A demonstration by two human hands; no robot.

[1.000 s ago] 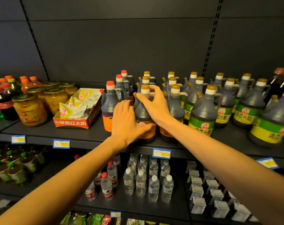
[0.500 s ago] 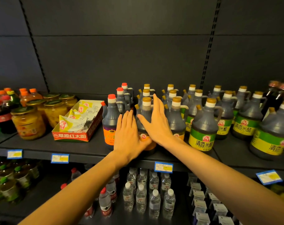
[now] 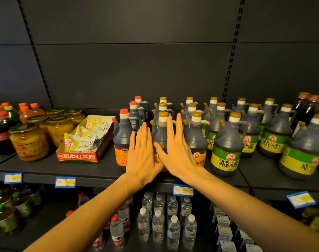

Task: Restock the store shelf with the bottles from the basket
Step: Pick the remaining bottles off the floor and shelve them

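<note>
Bare fingers (image 3: 170,128) straight and close together on both hands, pointing up, pinching nothing. Left hand (image 3: 142,155) and right hand (image 3: 177,153) flat, side by side, palms against the front dark plastic bottle with a gold cap and orange label (image 3: 161,131), upright near the front edge of the dark metal store shelf (image 3: 45,171). Just left, touching the left hand's edge, a dark red-capped bottle with an orange label (image 3: 121,139). Just right, a second gold-capped orange-label bottle (image 3: 198,140), then dark green-label vinegar jugs (image 3: 228,148). Further left, an open red cardboard tray of snack packets (image 3: 78,157) and glass jars of yellow fruit (image 3: 28,142). Below, small clear water bottles (image 3: 158,224).
</note>
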